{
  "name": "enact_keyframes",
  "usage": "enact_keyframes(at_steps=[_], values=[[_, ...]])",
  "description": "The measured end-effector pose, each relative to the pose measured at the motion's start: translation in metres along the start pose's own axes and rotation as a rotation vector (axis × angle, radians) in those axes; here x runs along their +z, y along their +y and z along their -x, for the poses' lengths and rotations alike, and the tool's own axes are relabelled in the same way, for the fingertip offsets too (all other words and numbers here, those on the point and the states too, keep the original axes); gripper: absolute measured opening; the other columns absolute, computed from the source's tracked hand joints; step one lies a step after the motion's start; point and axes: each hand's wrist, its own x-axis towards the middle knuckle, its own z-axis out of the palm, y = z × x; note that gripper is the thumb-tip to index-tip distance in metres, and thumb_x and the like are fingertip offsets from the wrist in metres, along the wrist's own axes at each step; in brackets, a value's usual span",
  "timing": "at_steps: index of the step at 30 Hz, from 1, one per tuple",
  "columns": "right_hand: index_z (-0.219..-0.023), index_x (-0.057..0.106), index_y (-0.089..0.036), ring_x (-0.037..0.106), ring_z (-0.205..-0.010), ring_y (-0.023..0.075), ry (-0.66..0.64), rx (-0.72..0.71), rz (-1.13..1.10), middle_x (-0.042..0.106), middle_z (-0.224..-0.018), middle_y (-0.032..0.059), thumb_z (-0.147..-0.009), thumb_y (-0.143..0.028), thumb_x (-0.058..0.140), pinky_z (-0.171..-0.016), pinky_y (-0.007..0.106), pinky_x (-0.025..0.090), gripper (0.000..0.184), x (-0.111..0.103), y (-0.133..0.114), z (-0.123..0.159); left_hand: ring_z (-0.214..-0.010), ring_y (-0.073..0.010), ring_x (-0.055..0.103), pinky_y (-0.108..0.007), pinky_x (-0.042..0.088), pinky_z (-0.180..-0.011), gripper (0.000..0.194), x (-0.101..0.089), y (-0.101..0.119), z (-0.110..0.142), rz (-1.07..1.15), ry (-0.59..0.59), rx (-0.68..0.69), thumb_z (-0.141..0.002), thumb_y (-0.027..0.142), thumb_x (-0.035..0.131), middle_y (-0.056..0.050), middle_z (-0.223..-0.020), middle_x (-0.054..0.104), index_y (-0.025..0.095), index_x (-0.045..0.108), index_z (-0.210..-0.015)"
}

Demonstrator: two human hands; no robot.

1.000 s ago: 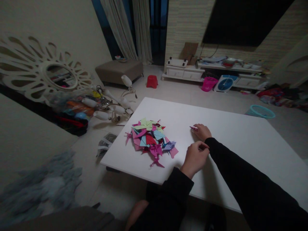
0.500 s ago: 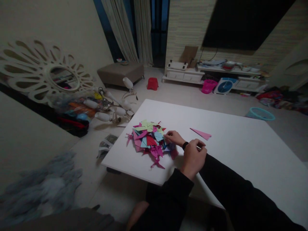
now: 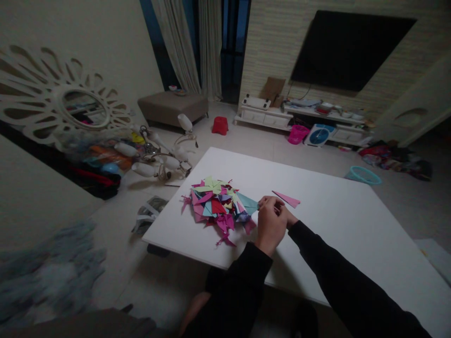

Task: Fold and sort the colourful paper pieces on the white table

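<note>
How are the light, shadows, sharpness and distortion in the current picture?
Head view: dim light overall, no strong glare on the white table; head view: soft shadow below the hands; head view: paper pile fairly clear, grey fluffy patch at lower left smeared; head view: black screen slanted, perhaps by wide lens and tilt.

Dim light is falling overall, with the white table (image 3: 345,206) looking brightest and a soft shadow (image 3: 291,272) lying on it beside the right sleeve (image 3: 338,270). The corners are looking darker, the grey fluffy material (image 3: 45,281) is blurring, the folded papers (image 3: 219,205) are appearing soft, and wide-angle distortion is stretching the television (image 3: 348,49).
</note>
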Motion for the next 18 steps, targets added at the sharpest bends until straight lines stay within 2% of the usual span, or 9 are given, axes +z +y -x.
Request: enact_keyframes(at_steps=[2,5,8,10,15,18], values=[[-0.079,0.064,-0.020,0.062,-0.077,0.0196,-0.024,0.035,-0.158,0.066,-0.078,0.0041,-0.077,-0.036,0.063,-0.070,0.031,0.050,0.017,-0.023,-0.001,0.030,-0.085,-0.0173,0.061,-0.029,0.047,-0.079,0.015,-0.003,0.001,0.000,-0.050,-0.009,0.057,-0.081,0.007,0.053,-0.005,-0.090,0.065,0.019,0.061,-0.086],[-0.070,0.064,-0.019,0.058,-0.076,0.0174,0.077,0.156,-0.386,0.063,-0.075,0.0026,-0.072,-0.033,0.070,-0.068,0.028,0.046,0.015,-0.053,-0.001,0.075,-0.089,-0.0186,0.060,-0.031,0.047,-0.083,0.021,-0.007,0.000,-0.001,-0.171,-0.052,0.157,-0.077,0.001,0.050,-0.005,-0.090,0.064,0.020,0.059,-0.081],[-0.063,0.062,-0.019,0.051,-0.069,0.0133,0.206,0.230,-0.539,0.057,-0.071,0.0004,-0.069,-0.028,0.072,-0.063,0.024,0.041,0.015,-0.072,0.002,0.115,-0.095,-0.0208,0.060,-0.035,0.047,-0.091,0.029,-0.007,-0.008,-0.001,-0.282,-0.163,0.241,-0.070,-0.005,0.047,-0.005,-0.090,0.065,0.020,0.058,-0.079],[-0.060,0.061,-0.018,0.049,-0.068,0.0126,0.219,0.243,-0.623,0.055,-0.071,0.0004,-0.067,-0.026,0.071,-0.062,0.024,0.039,0.015,-0.080,0.006,0.135,-0.100,-0.0221,0.060,-0.037,0.046,-0.095,0.032,-0.005,-0.018,0.001,-0.321,-0.273,0.276,-0.067,-0.006,0.049,-0.005,-0.095,0.067,0.020,0.060,-0.082],[-0.053,0.055,-0.019,0.044,-0.064,0.0125,0.160,0.264,-0.754,0.053,-0.066,0.0009,-0.063,-0.022,0.068,-0.055,0.025,0.033,0.017,-0.097,0.017,0.156,-0.110,-0.0240,0.059,-0.040,0.044,-0.103,0.027,0.007,-0.040,0.008,-0.322,-0.586,0.386,-0.072,0.000,0.060,-0.007,-0.107,0.068,0.020,0.062,-0.090],[-0.053,0.055,-0.019,0.042,-0.061,0.0122,0.144,0.254,-0.809,0.054,-0.065,0.0011,-0.062,-0.023,0.068,-0.052,0.025,0.030,0.017,-0.111,0.025,0.153,-0.100,-0.0224,0.063,-0.037,0.048,-0.094,0.016,0.019,-0.042,0.008,-0.294,-0.681,0.313,-0.077,0.008,0.064,-0.006,-0.099,0.070,0.019,0.063,-0.088]])
